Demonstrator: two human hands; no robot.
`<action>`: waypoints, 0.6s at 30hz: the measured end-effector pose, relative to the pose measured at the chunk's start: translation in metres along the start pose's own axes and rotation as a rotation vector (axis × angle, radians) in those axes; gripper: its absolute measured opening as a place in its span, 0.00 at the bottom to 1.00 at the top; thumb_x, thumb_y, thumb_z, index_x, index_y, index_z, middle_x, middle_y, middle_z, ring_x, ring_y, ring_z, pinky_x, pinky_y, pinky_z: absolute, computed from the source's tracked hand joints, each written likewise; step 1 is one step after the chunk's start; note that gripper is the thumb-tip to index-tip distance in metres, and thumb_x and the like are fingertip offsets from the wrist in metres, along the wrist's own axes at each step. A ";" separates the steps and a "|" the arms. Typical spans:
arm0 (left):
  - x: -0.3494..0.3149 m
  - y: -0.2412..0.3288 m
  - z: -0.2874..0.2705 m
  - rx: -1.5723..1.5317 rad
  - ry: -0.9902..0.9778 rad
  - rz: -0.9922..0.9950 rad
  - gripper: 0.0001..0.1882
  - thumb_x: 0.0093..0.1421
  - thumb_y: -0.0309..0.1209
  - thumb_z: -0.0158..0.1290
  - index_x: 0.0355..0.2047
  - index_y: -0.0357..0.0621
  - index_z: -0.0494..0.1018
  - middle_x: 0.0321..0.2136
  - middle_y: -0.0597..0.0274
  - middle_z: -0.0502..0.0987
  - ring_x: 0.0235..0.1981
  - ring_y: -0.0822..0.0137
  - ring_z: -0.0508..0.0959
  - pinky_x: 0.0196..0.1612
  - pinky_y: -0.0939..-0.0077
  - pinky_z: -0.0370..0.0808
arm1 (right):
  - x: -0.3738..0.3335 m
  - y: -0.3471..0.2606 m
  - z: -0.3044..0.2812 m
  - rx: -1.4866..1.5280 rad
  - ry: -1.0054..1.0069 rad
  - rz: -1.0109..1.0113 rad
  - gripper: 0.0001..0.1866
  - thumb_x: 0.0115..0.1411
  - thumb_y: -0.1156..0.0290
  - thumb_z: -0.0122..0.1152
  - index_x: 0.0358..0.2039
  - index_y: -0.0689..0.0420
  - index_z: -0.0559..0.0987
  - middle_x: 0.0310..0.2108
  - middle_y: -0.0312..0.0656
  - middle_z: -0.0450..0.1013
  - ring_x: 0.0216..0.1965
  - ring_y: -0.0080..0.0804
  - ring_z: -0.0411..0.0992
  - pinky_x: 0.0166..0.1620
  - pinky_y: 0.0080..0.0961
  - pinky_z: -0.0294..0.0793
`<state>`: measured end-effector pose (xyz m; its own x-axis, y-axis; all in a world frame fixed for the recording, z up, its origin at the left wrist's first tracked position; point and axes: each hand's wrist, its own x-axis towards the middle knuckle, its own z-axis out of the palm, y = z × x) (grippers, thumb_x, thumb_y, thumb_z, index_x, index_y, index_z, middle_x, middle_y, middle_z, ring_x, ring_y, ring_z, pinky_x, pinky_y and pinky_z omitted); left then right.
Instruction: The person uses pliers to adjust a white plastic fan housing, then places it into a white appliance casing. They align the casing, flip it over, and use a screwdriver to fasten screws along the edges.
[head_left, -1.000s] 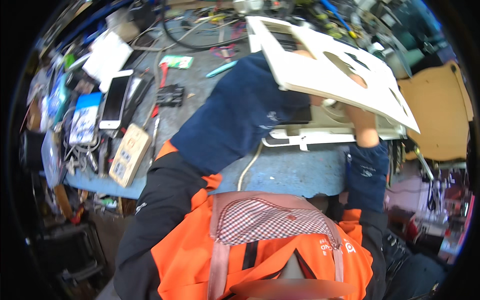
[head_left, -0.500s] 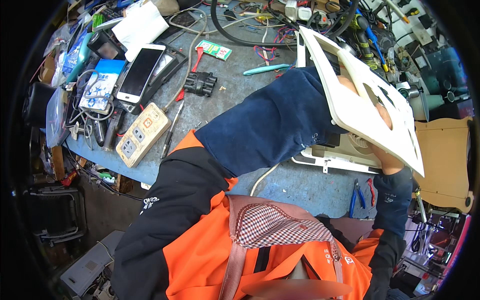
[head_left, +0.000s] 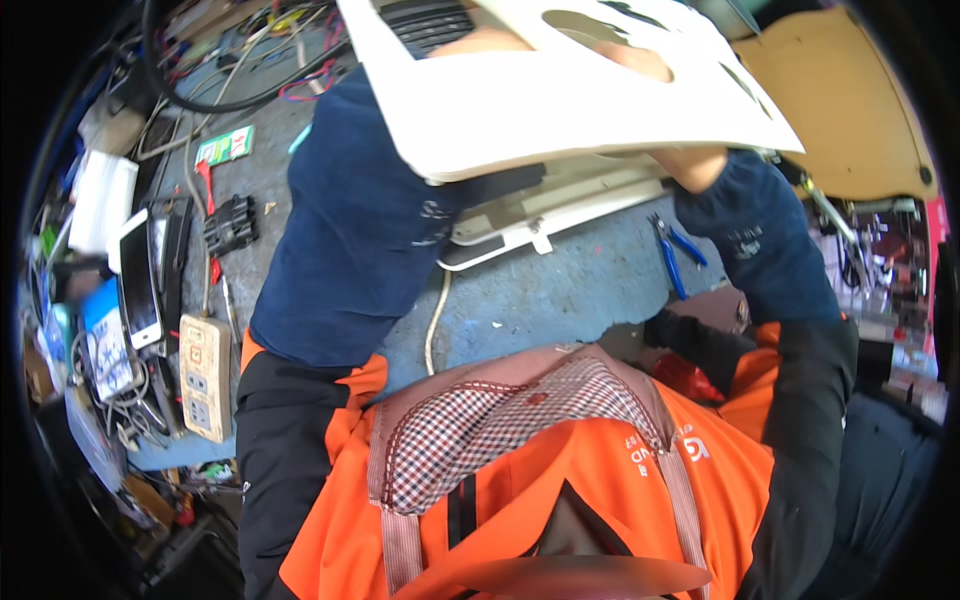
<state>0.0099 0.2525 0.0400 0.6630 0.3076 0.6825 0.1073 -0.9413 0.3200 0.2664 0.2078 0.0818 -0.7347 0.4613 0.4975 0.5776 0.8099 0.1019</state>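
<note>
A large white plastic panel (head_left: pixel 590 100) with an oval hole and several curved slots is tilted up in front of me, over a white frame (head_left: pixel 550 225) on the bench. My left hand (head_left: pixel 485 42) reaches under the panel from the left and shows through an opening, beside a dark slatted part (head_left: pixel 425 25). My right hand (head_left: pixel 695 165) goes under the near right edge. Skin also shows through the panel's oval hole. The panel hides the fingers of both hands, so their grip cannot be seen.
Blue-handled pliers (head_left: pixel 676 255) lie by my right forearm. To the left are a power strip (head_left: pixel 205 380), a white phone (head_left: pixel 140 280), a black ribbed part (head_left: pixel 231 226) and a green card (head_left: pixel 225 146). A tan board (head_left: pixel 835 95) stands at the right.
My view has swung right and closer, so the panel sits higher and larger in it. The panel looks flatter to me now. Both arms stay under it.
</note>
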 end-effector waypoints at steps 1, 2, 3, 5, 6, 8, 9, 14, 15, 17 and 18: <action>0.000 0.000 0.003 -0.014 -0.002 0.007 0.32 0.50 0.32 0.75 0.55 0.42 0.80 0.48 0.53 0.85 0.50 0.55 0.85 0.56 0.63 0.82 | -0.004 -0.010 -0.002 -0.012 0.005 0.084 0.06 0.64 0.71 0.65 0.39 0.60 0.80 0.35 0.51 0.79 0.38 0.51 0.79 0.42 0.37 0.80; 0.001 -0.002 0.003 -0.028 -0.005 0.013 0.32 0.50 0.32 0.75 0.56 0.42 0.80 0.48 0.53 0.85 0.50 0.55 0.85 0.56 0.63 0.82 | -0.004 -0.014 -0.007 -0.038 0.023 0.151 0.05 0.66 0.71 0.64 0.38 0.59 0.80 0.35 0.52 0.79 0.38 0.51 0.79 0.42 0.38 0.80; 0.000 -0.003 0.002 -0.033 -0.012 0.005 0.32 0.50 0.32 0.75 0.56 0.42 0.80 0.48 0.53 0.85 0.50 0.55 0.85 0.56 0.63 0.82 | -0.001 -0.013 -0.006 -0.045 -0.051 0.243 0.05 0.66 0.72 0.63 0.39 0.59 0.80 0.35 0.52 0.79 0.38 0.52 0.80 0.43 0.39 0.80; 0.001 -0.007 0.002 -0.043 -0.015 0.006 0.32 0.50 0.32 0.75 0.56 0.42 0.80 0.48 0.53 0.85 0.50 0.55 0.85 0.56 0.63 0.81 | -0.002 -0.009 -0.002 -0.052 -0.197 0.427 0.04 0.67 0.72 0.61 0.41 0.58 0.79 0.35 0.53 0.80 0.38 0.53 0.80 0.43 0.41 0.80; 0.000 -0.006 0.003 -0.059 -0.017 0.006 0.32 0.50 0.32 0.75 0.56 0.42 0.80 0.48 0.53 0.85 0.50 0.55 0.85 0.56 0.63 0.81 | -0.006 -0.011 -0.002 0.022 -0.072 0.316 0.06 0.68 0.74 0.59 0.44 0.58 0.78 0.36 0.55 0.80 0.39 0.54 0.80 0.44 0.42 0.80; 0.001 -0.007 0.001 -0.078 -0.025 0.005 0.32 0.50 0.32 0.75 0.56 0.41 0.80 0.48 0.53 0.85 0.50 0.55 0.85 0.56 0.63 0.81 | -0.012 -0.026 -0.021 -0.238 -0.167 0.332 0.07 0.69 0.74 0.58 0.46 0.57 0.77 0.36 0.55 0.80 0.39 0.54 0.80 0.43 0.42 0.80; 0.001 -0.006 0.001 -0.091 -0.030 0.006 0.32 0.50 0.32 0.75 0.56 0.41 0.80 0.48 0.53 0.85 0.50 0.55 0.85 0.56 0.63 0.81 | -0.014 -0.030 -0.024 -0.233 -0.167 0.368 0.07 0.69 0.74 0.58 0.46 0.57 0.77 0.36 0.55 0.80 0.39 0.54 0.80 0.43 0.42 0.80; -0.008 -0.006 -0.009 -0.155 -0.015 0.004 0.32 0.51 0.32 0.75 0.56 0.41 0.79 0.48 0.53 0.85 0.50 0.55 0.85 0.56 0.63 0.81 | -0.001 -0.034 -0.029 -0.186 -0.204 0.415 0.10 0.71 0.71 0.58 0.51 0.58 0.77 0.38 0.53 0.80 0.40 0.53 0.80 0.44 0.40 0.81; -0.009 -0.007 -0.009 -0.168 -0.012 0.010 0.32 0.51 0.31 0.75 0.56 0.41 0.79 0.48 0.53 0.85 0.50 0.55 0.85 0.56 0.63 0.81 | -0.006 -0.025 -0.021 -0.055 -0.145 0.419 0.10 0.71 0.70 0.59 0.51 0.58 0.78 0.39 0.53 0.81 0.41 0.52 0.81 0.44 0.39 0.81; -0.013 -0.009 -0.007 -0.200 -0.011 0.016 0.32 0.51 0.31 0.75 0.56 0.40 0.79 0.48 0.53 0.85 0.50 0.55 0.85 0.56 0.63 0.81 | -0.018 -0.004 0.000 0.196 -0.059 0.456 0.11 0.72 0.68 0.60 0.50 0.58 0.79 0.41 0.52 0.81 0.43 0.50 0.81 0.46 0.38 0.81; -0.013 -0.009 -0.006 -0.201 -0.014 0.020 0.32 0.51 0.31 0.75 0.57 0.40 0.79 0.48 0.53 0.85 0.50 0.55 0.85 0.56 0.63 0.81 | -0.019 0.000 0.004 0.315 -0.028 0.492 0.11 0.72 0.67 0.60 0.50 0.58 0.80 0.42 0.51 0.81 0.44 0.48 0.81 0.47 0.37 0.81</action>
<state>-0.0040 0.2579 0.0326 0.6739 0.2858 0.6813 -0.0554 -0.9000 0.4324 0.2785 0.2008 0.0689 -0.4187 0.8162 0.3980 0.7228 0.5649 -0.3981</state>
